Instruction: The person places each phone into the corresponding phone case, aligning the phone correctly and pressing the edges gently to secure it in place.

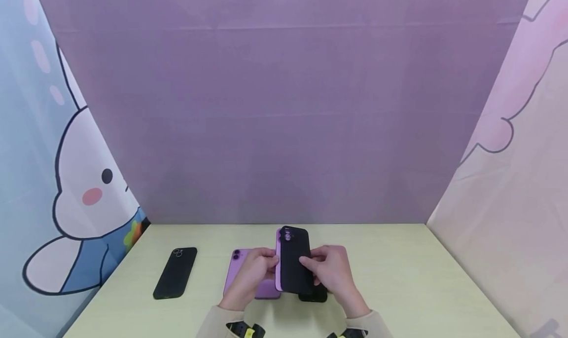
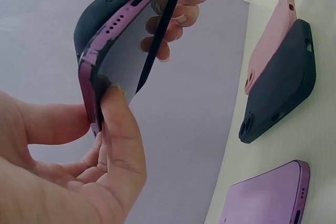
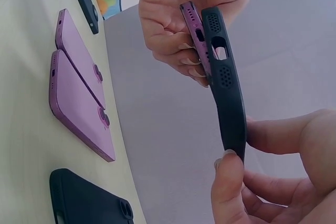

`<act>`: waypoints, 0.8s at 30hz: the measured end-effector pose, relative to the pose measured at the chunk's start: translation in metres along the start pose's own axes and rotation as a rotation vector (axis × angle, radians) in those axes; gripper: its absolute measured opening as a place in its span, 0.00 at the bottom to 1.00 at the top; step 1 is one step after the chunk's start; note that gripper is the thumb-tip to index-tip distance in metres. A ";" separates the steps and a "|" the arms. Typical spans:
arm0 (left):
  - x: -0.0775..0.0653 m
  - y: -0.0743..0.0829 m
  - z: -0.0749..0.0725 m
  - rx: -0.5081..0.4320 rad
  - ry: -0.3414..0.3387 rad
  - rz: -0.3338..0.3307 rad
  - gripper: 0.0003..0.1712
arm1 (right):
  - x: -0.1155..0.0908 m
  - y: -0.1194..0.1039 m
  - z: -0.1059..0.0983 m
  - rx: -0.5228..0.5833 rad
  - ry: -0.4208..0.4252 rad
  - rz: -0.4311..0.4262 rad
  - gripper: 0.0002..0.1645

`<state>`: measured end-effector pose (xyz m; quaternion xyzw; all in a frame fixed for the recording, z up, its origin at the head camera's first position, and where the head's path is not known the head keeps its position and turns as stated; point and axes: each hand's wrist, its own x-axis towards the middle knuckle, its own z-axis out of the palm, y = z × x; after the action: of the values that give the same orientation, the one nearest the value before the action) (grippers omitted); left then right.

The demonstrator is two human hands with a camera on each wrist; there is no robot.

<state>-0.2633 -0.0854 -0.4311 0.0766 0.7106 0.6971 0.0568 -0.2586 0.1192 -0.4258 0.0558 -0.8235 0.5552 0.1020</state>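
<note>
The pale bench point(image 1: 399, 279) carries a black phone case point(image 1: 175, 273) well out to the left of the hands, two purple phones point(image 3: 79, 103) side by side below the left hand point(image 1: 254, 271), and, below the right hand point(image 1: 330, 271), a dark case point(image 2: 281, 80) beside, or perhaps overlapping, a pink case point(image 2: 273, 40).

From above and behind the left hand point(image 1: 254, 274) and right hand point(image 1: 333, 273), the head camera looks forward and down from farthest off, while each wrist camera, close by its own hand, faces the other, all three sharing the dark case point(image 1: 295, 259) between them.
</note>
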 end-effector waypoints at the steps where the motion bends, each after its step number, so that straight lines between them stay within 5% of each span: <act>1: 0.000 0.000 0.000 -0.001 0.000 0.001 0.14 | 0.000 0.000 0.000 0.002 0.000 0.000 0.16; 11: 0.000 0.000 -0.001 -0.016 -0.028 -0.009 0.16 | 0.002 0.002 0.000 0.040 -0.016 0.012 0.16; 24: 0.002 0.002 -0.004 -0.095 -0.111 -0.014 0.15 | 0.003 0.004 0.000 0.271 -0.090 0.137 0.14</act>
<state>-0.2663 -0.0889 -0.4291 0.1075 0.6730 0.7243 0.1047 -0.2624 0.1210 -0.4282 0.0375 -0.7466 0.6639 0.0186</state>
